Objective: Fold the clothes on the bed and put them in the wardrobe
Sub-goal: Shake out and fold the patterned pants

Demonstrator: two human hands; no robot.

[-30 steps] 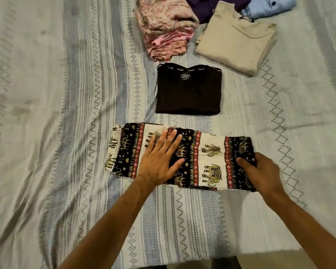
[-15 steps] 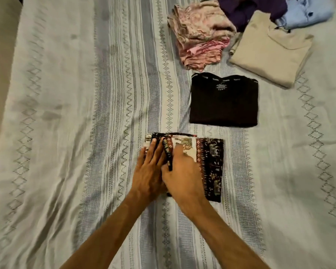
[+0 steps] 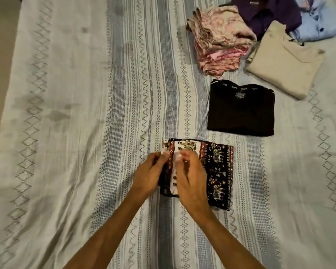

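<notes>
hands on folded patterned cloth, bed

Only the black folded shirt, lying toward the far right part of the bed, carries print: white lettering repeated along its neckband, perhaps "TEAMS", and a small white label patch just below the collar, too tiny and blurred to read

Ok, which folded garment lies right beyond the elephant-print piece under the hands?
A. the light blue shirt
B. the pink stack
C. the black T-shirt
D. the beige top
C: the black T-shirt lies directly past the elephant-print garment, nearer than the pink stack or the beige top.
</notes>
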